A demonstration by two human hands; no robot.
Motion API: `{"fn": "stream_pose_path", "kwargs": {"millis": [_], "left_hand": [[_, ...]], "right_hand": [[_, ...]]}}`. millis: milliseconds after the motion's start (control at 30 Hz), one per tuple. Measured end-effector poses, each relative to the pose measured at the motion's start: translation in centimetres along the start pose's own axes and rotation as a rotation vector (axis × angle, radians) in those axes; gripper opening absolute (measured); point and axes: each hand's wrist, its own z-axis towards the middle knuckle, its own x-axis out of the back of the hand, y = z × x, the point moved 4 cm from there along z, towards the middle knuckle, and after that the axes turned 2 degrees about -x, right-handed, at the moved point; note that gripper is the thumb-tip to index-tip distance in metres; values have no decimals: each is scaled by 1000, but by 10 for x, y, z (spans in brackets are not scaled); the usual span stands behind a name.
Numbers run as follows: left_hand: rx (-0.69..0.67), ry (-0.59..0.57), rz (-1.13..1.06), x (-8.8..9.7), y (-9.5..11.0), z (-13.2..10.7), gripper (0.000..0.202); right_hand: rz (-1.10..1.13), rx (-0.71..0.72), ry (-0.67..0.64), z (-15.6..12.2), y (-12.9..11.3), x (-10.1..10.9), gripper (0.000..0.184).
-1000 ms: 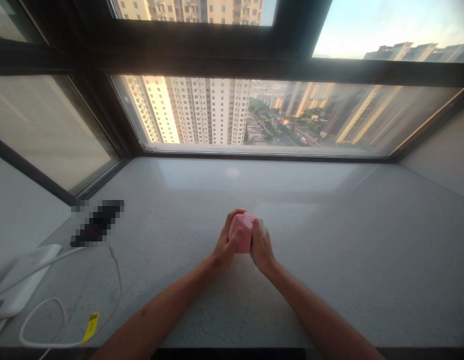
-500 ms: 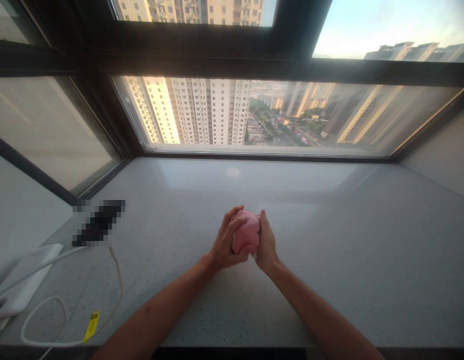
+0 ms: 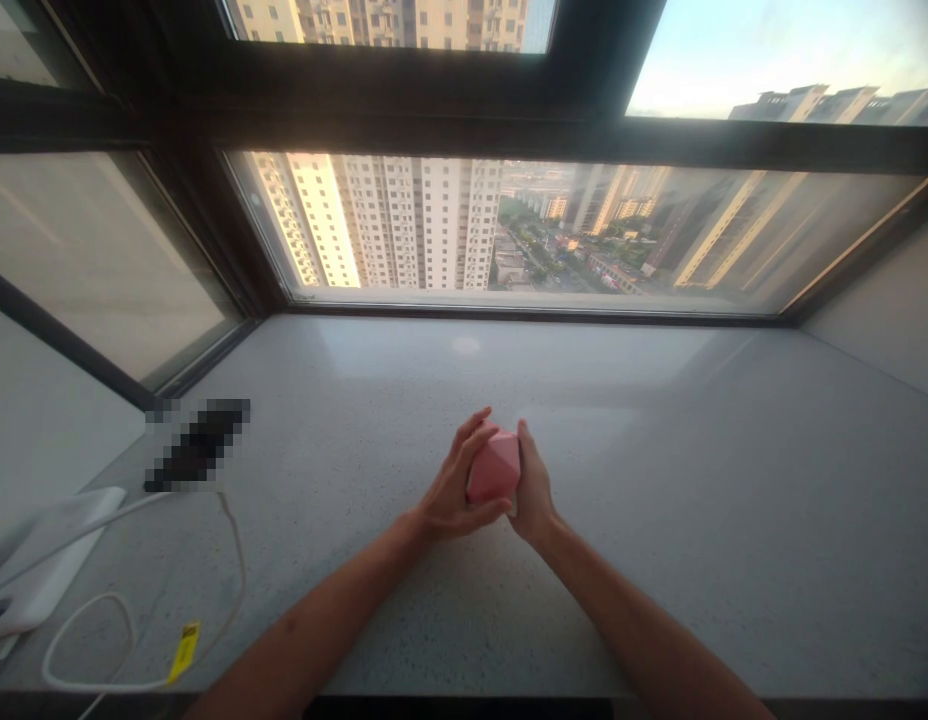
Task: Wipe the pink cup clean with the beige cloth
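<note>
Between my two hands is a small pink faceted object (image 3: 496, 466) with flat, angular sides; its exact kind is not clear. My left hand (image 3: 459, 487) wraps it from the left, with fingers over the far side and the thumb along the near edge. From the right, my right hand (image 3: 535, 487) cups it, fingers pointing away from me. The palms hide its sides and underside. Both hands hold it over the middle of the grey speckled sill (image 3: 696, 520).
At the left lie a white power bank (image 3: 66, 560) and a looped white cable (image 3: 239, 560) with a yellow tag (image 3: 183, 652). A dark pixelated item (image 3: 201, 447) sits beyond them. A dark-framed window (image 3: 539, 318) borders the sill's far side.
The pink object has turned in my hands, so a different facet faces up and the small dark spot no longer shows. My left fingers and thumb have straightened somewhat around it.
</note>
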Motion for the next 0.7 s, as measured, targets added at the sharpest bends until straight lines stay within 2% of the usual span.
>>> {"fn": "stream_pose_path", "kwargs": {"millis": [33,100,167,200,233,333,367,433,500,533,567,600,700], "left_hand": [[30,22,-10,-2,0,0,79],[207,94,-145,-5,-5,-2,57],[348,150,-249,-8,-9,-4,51],[342,170,-225,-7,-9,-4,51],[275,181,-148,-4,-7,-3,53],[-12,137,134,1,3,2,63],[-41,118,152,2,4,3,64],[83,104,35,1,1,4,58],[306,103,-151,-2,-5,3,52],[368,112,-195,-4,-7,2,50],[365,124,-184,-3,-7,1,50],[294,135,-121,-2,-5,2,51],[-20,138,104,2,6,5,62]], "right_hand": [[-31,31,-3,0,0,1,69],[-183,176,-36,-2,-4,3,69],[-336,302,-93,-5,-7,2,69],[-371,317,-109,-5,-8,2,69],[-363,294,-100,-5,-9,2,68],[-164,121,19,-3,-7,3,65],[-113,85,40,-3,-6,3,65],[-133,112,17,-5,-6,1,67],[-276,229,-66,-7,-8,-1,70],[-340,277,-93,-7,-9,-1,71],[-372,292,-100,-8,-10,-1,71],[-366,273,-84,-7,-10,0,71],[-199,143,34,-6,-9,3,68]]}}
